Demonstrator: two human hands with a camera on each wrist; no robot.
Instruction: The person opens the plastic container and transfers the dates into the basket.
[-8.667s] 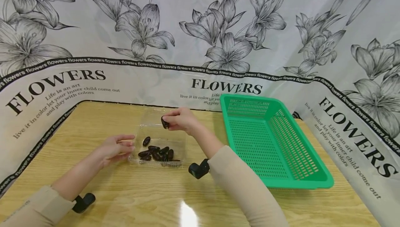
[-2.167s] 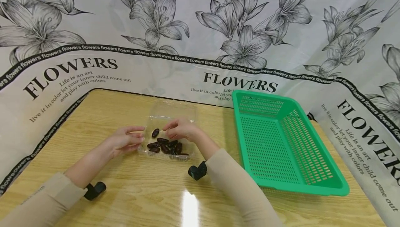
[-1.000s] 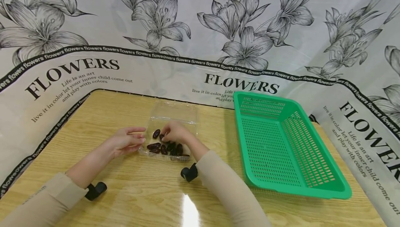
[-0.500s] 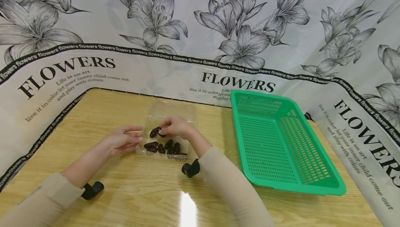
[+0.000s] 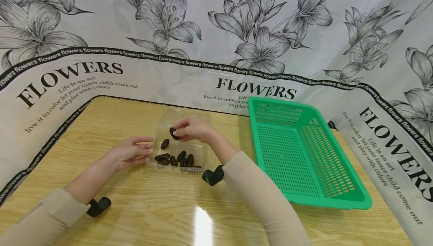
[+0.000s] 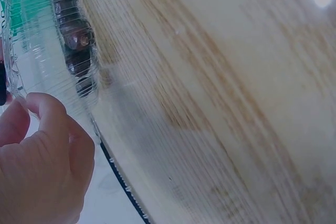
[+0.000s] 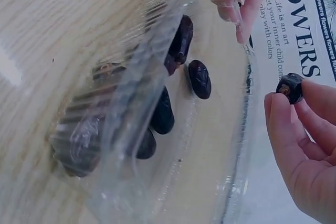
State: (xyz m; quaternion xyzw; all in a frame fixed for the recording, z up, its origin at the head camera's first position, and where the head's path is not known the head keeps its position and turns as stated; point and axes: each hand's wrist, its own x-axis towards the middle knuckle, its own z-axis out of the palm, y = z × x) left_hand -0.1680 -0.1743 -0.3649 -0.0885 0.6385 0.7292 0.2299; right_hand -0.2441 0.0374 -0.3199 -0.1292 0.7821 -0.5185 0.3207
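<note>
Wooden table [image 5: 142, 216] underneath, walled in by flower-print sheeting [image 5: 101, 24]. Green basket [image 5: 338, 201] parked off to the right, within easy reach of that arm. Clear plastic tray [image 5: 199, 152] centre stage, dark dates [image 5: 176, 159] bunched along its near edge. Left hand [image 5: 130, 152] against the tray's left rim, fingers loosely bent on the edge, likely steadying the flimsy plastic. Right hand [image 5: 193, 129] raised above the tray, thumb and fingertips pinching a single date [image 5: 174, 133], lifted clear of the pile.
</note>
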